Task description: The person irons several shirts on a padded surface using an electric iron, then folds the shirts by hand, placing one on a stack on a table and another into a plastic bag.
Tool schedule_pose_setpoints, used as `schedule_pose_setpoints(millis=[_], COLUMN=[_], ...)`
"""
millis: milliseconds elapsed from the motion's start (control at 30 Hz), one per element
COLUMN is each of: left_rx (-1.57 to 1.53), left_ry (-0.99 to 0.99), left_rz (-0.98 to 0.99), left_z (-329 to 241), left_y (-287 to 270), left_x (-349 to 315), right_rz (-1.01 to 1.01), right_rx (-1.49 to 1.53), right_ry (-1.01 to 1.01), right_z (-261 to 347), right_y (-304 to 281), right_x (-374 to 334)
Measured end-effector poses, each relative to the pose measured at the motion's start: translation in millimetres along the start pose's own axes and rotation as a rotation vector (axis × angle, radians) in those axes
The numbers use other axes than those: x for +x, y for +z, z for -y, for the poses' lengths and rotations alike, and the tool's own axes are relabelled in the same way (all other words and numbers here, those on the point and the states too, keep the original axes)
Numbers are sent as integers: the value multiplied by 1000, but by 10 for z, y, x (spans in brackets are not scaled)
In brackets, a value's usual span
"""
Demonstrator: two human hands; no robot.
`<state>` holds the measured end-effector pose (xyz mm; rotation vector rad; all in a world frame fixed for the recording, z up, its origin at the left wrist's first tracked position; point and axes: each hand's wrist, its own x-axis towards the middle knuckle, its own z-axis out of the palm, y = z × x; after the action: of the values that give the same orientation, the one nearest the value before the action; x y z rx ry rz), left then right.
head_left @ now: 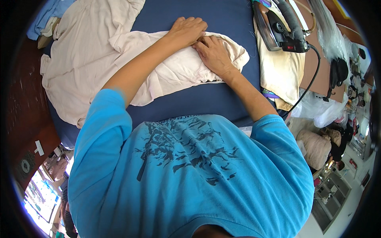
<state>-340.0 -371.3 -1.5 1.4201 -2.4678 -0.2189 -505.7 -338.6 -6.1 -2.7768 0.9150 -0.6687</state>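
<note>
Both hands lay flat, fingers together, on the cream garment (174,71) near the ironing table's (222,16) far edge. Left hand (186,31) and right hand (214,53) touched, gripping nothing. The garment's long axis ran leftward from them; iron (279,27) at right.

Both hands flat, palms down, side by side.

Left hand (186,29) lies palm down, fingers together and slightly curled at the tips, forearm bare and running diagonally up from the blue sleeve. Right hand (214,53) lies palm down just beside and below the left hand, its fingertips (200,44) touching the left hand's heel. Right forearm bare, angled in from the right sleeve. Neither hand has a closed grip; both press flat.
</note>
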Motion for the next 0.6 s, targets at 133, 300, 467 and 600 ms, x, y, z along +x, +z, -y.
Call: schedule_pose_setpoints(millis=[133, 300, 467, 600], left_rx=[14, -367, -882, -612], left_ry=[7, -140, -229, -144], left_rz=[89, 190, 370, 126], left_z=[-14, 19, 9, -20], left_y=[-70, -169, -155, -19], left_x=[-3, 110, 325, 340], right_rz=[13, 55, 37, 44], right_rx=[-1, 13, -9, -41], right_ry=[-34, -9, -11, -4], right_z=[-9, 6, 17, 21], right_y=[-17, -51, -57, -59], right_x=[-6, -4, 12, 21])
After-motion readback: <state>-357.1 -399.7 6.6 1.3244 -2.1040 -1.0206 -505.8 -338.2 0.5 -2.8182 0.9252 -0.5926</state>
